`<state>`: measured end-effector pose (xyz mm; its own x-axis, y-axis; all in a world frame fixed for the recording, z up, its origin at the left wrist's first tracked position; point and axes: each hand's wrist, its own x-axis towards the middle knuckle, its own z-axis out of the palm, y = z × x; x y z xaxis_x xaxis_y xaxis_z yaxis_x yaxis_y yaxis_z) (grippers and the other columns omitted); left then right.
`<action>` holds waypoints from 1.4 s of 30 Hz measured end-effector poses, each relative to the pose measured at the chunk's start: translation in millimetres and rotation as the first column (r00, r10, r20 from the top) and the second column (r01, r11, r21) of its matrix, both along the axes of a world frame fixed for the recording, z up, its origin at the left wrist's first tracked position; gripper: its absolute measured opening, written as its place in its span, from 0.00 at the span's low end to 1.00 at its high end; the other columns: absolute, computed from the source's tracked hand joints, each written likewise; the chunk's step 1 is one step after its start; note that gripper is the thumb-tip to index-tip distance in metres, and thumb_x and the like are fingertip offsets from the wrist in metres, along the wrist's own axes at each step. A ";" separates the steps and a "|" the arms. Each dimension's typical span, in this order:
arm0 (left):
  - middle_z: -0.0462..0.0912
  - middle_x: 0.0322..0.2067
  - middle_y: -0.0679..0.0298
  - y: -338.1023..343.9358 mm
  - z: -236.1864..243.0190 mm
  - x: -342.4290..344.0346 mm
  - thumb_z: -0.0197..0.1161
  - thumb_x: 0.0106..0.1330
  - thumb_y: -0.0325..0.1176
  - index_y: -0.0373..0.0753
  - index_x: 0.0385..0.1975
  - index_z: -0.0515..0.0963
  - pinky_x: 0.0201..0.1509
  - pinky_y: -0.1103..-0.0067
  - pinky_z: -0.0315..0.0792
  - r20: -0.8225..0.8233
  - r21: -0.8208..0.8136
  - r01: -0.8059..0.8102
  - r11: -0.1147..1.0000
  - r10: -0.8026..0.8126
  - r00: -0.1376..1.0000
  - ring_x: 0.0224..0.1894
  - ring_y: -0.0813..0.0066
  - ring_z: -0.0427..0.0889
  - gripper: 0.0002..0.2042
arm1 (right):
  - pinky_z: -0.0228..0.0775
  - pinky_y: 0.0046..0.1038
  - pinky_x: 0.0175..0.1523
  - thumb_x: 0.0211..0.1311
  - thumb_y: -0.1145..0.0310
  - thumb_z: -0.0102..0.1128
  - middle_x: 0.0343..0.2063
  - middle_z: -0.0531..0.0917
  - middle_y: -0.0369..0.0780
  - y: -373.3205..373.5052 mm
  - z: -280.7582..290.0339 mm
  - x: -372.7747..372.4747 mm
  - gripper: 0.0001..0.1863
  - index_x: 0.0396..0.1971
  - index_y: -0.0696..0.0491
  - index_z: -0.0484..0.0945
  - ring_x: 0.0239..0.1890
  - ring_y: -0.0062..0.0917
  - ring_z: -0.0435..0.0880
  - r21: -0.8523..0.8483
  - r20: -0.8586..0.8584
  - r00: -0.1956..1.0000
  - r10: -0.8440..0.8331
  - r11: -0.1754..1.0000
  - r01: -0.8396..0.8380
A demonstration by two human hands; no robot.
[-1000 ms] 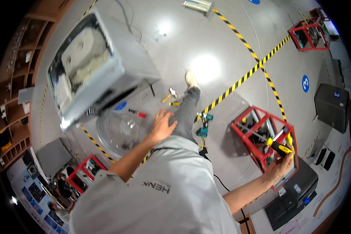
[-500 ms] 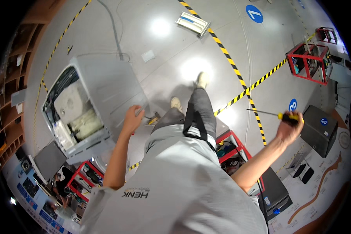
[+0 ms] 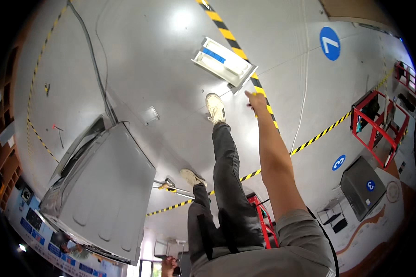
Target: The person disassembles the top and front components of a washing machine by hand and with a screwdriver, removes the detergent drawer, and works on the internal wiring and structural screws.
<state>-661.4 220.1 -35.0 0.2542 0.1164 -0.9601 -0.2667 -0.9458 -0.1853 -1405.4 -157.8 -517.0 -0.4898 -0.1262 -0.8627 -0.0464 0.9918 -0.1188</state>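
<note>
Head view: my right hand point(image 3: 255, 99) is stretched far out at the end of a straight arm, above a grey workshop floor point(image 3: 138, 60). The fingers are curled in, but the hand is small and turned away, so I cannot tell whether it grips anything; a small red fleck shows just beside it. Just past the hand lies a white rectangular panel point(image 3: 224, 63) with a blue strip along one side, set against a yellow-and-black hazard tape line point(image 3: 235, 39) that runs under my wrist. My leg in dark trousers reaches toward the same spot, its pale shoe point(image 3: 216, 108) near the panel; my other shoe point(image 3: 192, 177) stands lower, beside some small tools point(image 3: 167, 185) on the floor.

At the bottom edge, my left hand point(image 3: 168, 265) shows only as curled fingers, mostly cut off; I cannot tell what, if anything, it has.

To the left stands a large grey appliance casing point(image 3: 101, 198), its sheet-metal side toward me, with a dark cable point(image 3: 94, 69) trailing up the floor from it. A red metal frame point(image 3: 376, 117) stands well off to the right, a dark box point(image 3: 361, 187) below it, and round blue floor markers point(image 3: 329, 43) lie between.
</note>
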 end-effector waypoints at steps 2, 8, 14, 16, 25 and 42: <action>0.72 0.54 0.58 15.6 12.2 -40.9 0.62 0.61 0.32 0.49 0.63 0.60 0.42 0.72 0.78 -0.131 0.043 0.007 0.999 -0.001 0.991 0.46 0.66 0.78 0.30 | 0.70 0.28 0.24 0.52 0.47 0.64 0.19 0.81 0.42 -31.0 -58.5 -10.6 0.26 0.28 0.60 0.78 0.18 0.25 0.79 0.072 -0.055 0.998 0.022 0.997 -0.018; 0.77 0.47 0.59 -20.3 0.7 -164.3 0.59 0.64 0.36 0.45 0.56 0.67 0.40 0.72 0.79 0.376 0.337 -0.552 0.763 0.428 0.822 0.44 0.66 0.79 0.20 | 0.71 0.27 0.24 0.50 0.48 0.65 0.22 0.82 0.42 -45.5 -166.7 -33.9 0.27 0.33 0.60 0.79 0.20 0.26 0.81 0.210 -0.093 0.993 0.075 0.976 -0.054; 0.79 0.43 0.60 -37.4 -6.6 -208.0 0.54 0.68 0.39 0.44 0.51 0.71 0.43 0.69 0.78 0.356 0.307 -0.477 0.824 0.366 0.860 0.45 0.64 0.79 0.14 | 0.70 0.25 0.22 0.46 0.66 0.63 0.20 0.81 0.42 -13.8 -199.5 -30.3 0.14 0.27 0.62 0.78 0.18 0.25 0.81 0.047 -0.166 0.985 0.053 0.998 -0.046; 0.79 0.44 0.58 -34.3 -18.5 -222.0 0.55 0.68 0.40 0.44 0.51 0.70 0.43 0.68 0.79 0.391 0.281 -0.479 0.832 0.356 0.849 0.46 0.63 0.79 0.15 | 0.68 0.25 0.21 0.46 0.69 0.62 0.19 0.81 0.42 -24.0 -180.8 -25.3 0.11 0.25 0.62 0.77 0.17 0.26 0.80 0.016 -0.098 0.994 -0.054 0.998 0.055; 0.78 0.41 0.61 -81.2 -53.8 -297.7 0.58 0.67 0.37 0.36 0.50 0.71 0.48 0.77 0.72 0.176 -0.099 -0.481 0.871 0.491 0.853 0.45 0.74 0.77 0.16 | 0.67 0.24 0.21 0.49 0.72 0.62 0.18 0.76 0.40 -17.5 28.4 66.3 0.08 0.23 0.62 0.75 0.17 0.24 0.76 -0.190 0.332 0.927 -0.175 0.950 0.248; 0.65 0.58 0.54 34.8 57.2 -231.4 0.58 0.67 0.32 0.43 0.68 0.43 0.57 0.75 0.67 -0.619 -0.785 -0.535 -0.312 0.423 0.662 0.58 0.69 0.68 0.35 | 0.69 0.25 0.25 0.52 0.72 0.62 0.22 0.75 0.37 221.3 576.9 410.7 0.08 0.28 0.58 0.74 0.19 0.24 0.74 -0.627 0.645 0.526 0.555 0.777 -0.052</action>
